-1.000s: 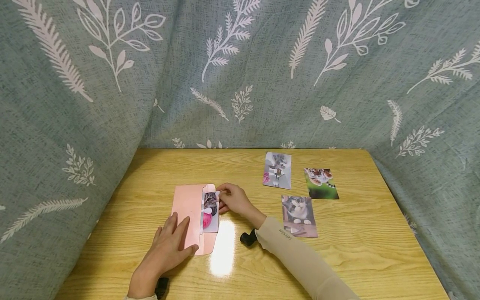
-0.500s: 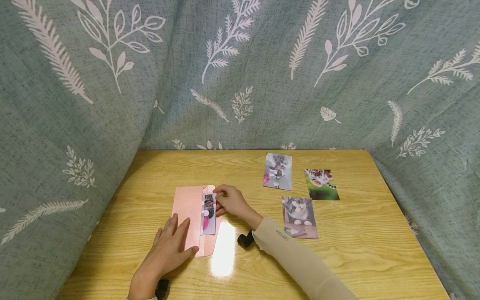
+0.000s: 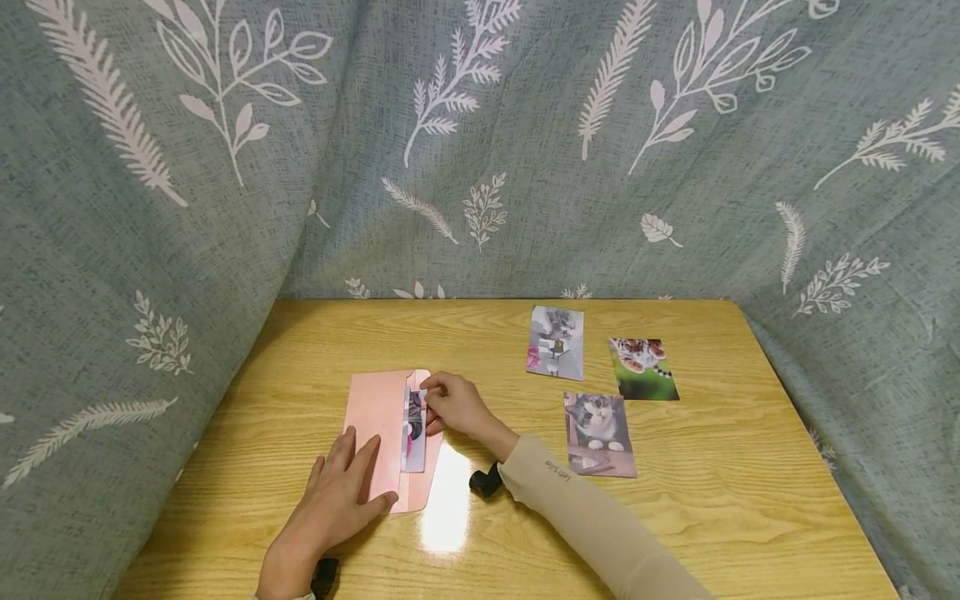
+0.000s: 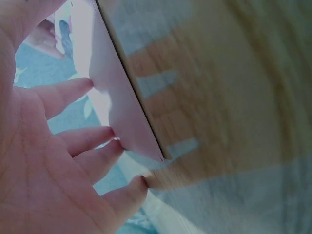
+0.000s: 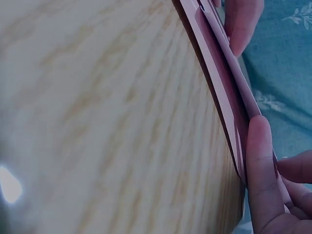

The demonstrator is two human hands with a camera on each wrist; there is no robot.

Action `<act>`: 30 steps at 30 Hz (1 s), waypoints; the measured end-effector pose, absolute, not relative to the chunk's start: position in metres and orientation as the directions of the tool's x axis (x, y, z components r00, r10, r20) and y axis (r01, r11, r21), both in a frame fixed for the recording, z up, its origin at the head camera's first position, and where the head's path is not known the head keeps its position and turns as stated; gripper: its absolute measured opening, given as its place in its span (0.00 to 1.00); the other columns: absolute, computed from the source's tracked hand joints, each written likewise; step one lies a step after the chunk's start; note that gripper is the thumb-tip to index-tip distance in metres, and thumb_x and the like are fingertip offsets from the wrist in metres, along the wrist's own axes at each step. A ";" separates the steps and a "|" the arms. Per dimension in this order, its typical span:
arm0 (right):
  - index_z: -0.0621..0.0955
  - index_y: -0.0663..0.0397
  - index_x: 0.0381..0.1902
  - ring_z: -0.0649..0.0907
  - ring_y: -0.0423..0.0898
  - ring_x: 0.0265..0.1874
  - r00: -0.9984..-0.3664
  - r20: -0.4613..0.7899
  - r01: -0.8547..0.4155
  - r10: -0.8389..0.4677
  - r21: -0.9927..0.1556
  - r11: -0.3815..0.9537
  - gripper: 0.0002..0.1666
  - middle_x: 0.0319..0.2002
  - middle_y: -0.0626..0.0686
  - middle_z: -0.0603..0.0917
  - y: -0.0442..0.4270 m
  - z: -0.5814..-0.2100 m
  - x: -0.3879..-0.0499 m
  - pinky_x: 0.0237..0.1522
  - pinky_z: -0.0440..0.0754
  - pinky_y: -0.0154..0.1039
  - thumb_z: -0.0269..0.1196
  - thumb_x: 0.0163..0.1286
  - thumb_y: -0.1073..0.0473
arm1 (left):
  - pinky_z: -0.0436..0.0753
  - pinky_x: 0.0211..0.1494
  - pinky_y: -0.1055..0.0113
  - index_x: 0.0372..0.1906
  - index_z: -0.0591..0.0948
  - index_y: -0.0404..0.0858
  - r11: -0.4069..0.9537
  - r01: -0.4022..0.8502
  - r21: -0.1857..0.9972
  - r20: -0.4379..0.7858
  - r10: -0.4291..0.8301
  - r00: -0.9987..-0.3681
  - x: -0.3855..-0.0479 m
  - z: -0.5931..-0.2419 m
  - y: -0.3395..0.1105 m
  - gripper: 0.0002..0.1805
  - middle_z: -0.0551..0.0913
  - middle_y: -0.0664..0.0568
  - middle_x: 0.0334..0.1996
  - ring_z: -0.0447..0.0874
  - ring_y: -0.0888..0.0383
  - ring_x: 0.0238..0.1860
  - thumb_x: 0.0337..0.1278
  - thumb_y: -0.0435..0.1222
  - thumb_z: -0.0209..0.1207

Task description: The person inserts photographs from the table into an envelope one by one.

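A pink envelope [image 3: 375, 408] lies on the wooden table, its flap side to the right. My left hand [image 3: 330, 492] rests on its lower left part with spread fingers; the left wrist view shows the fingertips [image 4: 114, 132] touching the envelope [image 4: 117, 107]. A cat photo [image 3: 414, 446] sticks partly out of the envelope's right side. The right hand [image 3: 461, 406] pinches that photo's right edge near the top. In the right wrist view the right hand [image 5: 273, 180] has its fingers at the edge of the photo beside the envelope [image 5: 214, 73].
Three more photos lie on the table's right half: a grey kitten [image 3: 555, 343] at the back, a tiger cub [image 3: 643, 368] to its right, and a cat [image 3: 600, 435] nearer. A patterned curtain [image 3: 480, 150] hangs behind and at both sides of the table [image 3: 720, 500].
The right hand has moved a little left with the photo, and less of the photo shows outside the envelope. The left hand has stayed in place.
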State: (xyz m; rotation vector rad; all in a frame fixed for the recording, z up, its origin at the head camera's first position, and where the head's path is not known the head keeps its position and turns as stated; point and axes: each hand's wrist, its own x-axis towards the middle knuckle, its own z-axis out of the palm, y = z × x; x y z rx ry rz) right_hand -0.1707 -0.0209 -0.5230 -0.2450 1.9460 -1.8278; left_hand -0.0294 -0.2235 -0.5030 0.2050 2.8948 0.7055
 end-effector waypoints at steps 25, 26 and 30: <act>0.79 0.67 0.50 0.85 0.46 0.18 -0.890 -0.167 0.076 -0.424 -0.972 0.224 0.10 0.30 0.55 0.84 -0.013 -0.518 -0.164 0.23 0.87 0.40 0.57 0.74 0.70 | 0.46 0.71 0.32 0.76 0.64 0.36 0.879 0.102 0.466 -0.111 0.173 -0.979 -0.030 -0.501 -0.222 0.47 0.49 0.27 0.75 0.44 0.33 0.76 0.57 0.54 0.68; 0.78 0.67 0.51 0.85 0.47 0.19 -0.885 -0.175 0.090 -0.431 -0.973 0.212 0.10 0.30 0.56 0.84 -0.012 -0.517 -0.162 0.24 0.87 0.41 0.57 0.74 0.70 | 0.46 0.71 0.32 0.76 0.64 0.36 0.879 0.101 0.466 -0.113 0.172 -0.979 -0.030 -0.501 -0.223 0.47 0.48 0.27 0.75 0.44 0.33 0.76 0.57 0.54 0.68; 0.77 0.69 0.52 0.86 0.50 0.23 -0.861 -0.214 0.150 -0.462 -0.974 0.170 0.12 0.33 0.59 0.84 -0.007 -0.517 -0.155 0.27 0.88 0.42 0.59 0.74 0.70 | 0.46 0.71 0.32 0.76 0.63 0.36 0.878 0.101 0.468 -0.117 0.175 -0.978 -0.030 -0.501 -0.223 0.47 0.48 0.27 0.75 0.44 0.33 0.76 0.58 0.54 0.67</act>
